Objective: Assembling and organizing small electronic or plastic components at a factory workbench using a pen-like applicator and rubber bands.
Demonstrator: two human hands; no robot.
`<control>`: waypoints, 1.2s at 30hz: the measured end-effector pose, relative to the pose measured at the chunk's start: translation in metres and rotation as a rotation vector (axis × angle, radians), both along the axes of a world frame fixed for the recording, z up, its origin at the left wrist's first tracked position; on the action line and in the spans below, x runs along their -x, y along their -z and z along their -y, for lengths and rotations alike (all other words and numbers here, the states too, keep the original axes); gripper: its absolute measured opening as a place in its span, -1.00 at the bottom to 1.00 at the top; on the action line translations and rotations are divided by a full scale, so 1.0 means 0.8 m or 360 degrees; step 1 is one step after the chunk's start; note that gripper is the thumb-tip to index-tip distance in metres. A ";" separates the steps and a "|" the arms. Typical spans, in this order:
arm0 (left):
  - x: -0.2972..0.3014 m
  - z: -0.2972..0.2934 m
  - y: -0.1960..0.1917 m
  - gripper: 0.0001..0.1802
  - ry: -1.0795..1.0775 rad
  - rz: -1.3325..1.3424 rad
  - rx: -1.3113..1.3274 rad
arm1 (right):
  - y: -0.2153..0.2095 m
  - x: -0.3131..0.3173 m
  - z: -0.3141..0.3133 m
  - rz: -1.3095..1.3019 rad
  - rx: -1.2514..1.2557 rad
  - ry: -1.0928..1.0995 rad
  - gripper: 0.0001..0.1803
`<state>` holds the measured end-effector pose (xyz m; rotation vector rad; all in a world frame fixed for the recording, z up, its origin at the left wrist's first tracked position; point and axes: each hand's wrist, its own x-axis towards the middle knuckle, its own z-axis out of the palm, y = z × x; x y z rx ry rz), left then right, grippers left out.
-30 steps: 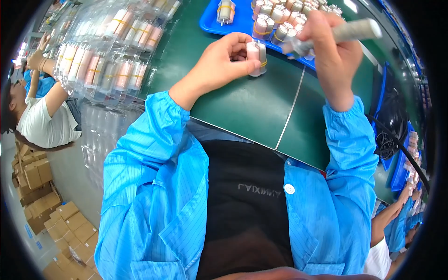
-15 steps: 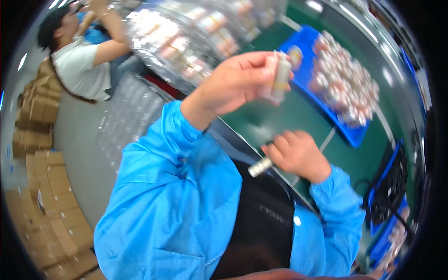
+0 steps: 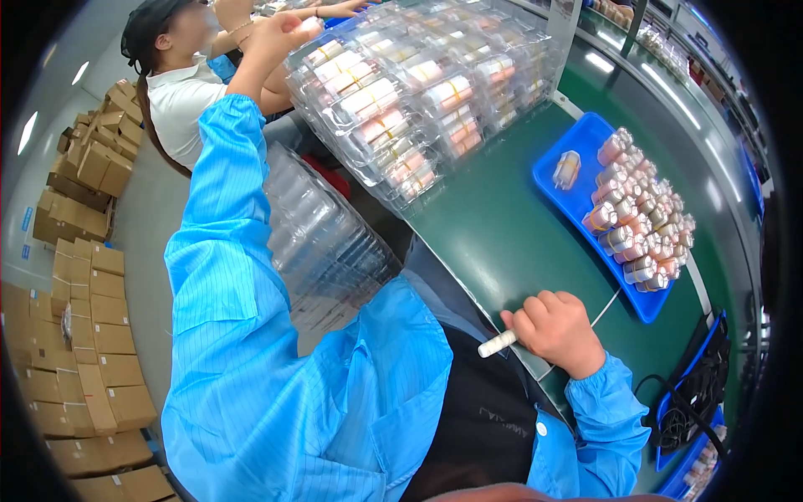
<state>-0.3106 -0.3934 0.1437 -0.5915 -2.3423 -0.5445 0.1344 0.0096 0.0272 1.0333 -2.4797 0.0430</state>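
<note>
My left hand (image 3: 276, 32) reaches far up and left to the corner of a stack of clear plastic trays (image 3: 418, 100) filled with small pink-and-white cylinders. Its fingers are closed on one such cylinder (image 3: 308, 23) at the tray's edge. My right hand (image 3: 554, 328) rests at the near edge of the green table (image 3: 493, 243), shut on a short white stick-shaped tool (image 3: 497, 344) that pokes out to the left. A blue tray (image 3: 585, 138) to the right holds several more cylinders (image 3: 637, 219), with one (image 3: 567, 168) lying apart from them.
A co-worker in a white shirt (image 3: 177, 96) sits beyond the tray stack, hands at the trays. Empty clear trays (image 3: 322, 243) are stacked beside the table. Cardboard boxes (image 3: 84, 335) line the floor at left. A blue bin with black cables (image 3: 687, 410) sits at right.
My left hand has carried the cylinder from in front of me up to the stack of clear trays. My right hand dropped to the table edge and stays there with the white tool.
</note>
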 end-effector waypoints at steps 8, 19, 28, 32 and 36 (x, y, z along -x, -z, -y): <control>-0.057 0.009 0.003 -0.58 0.0134 -0.0196 -0.0436 | 0.000 -0.003 -0.006 -0.0012 0.0052 0.0023 -0.58; -0.329 -0.386 0.124 -0.82 0.1055 0.0020 -0.0052 | 0.001 0.013 -0.036 0.0034 0.0489 0.0122 -0.63; -0.285 -0.453 0.172 -0.51 0.0674 0.0213 0.0436 | 0.009 0.012 -0.043 0.0074 0.0628 0.0169 -0.65; -0.276 -0.424 0.163 -0.57 0.0828 0.0095 -0.0106 | 0.002 0.017 -0.056 0.0036 0.0836 0.0199 -0.64; -0.281 -0.391 0.165 -0.61 0.1310 0.0982 -0.0926 | -0.020 0.019 -0.082 0.0220 0.1616 0.0557 -0.72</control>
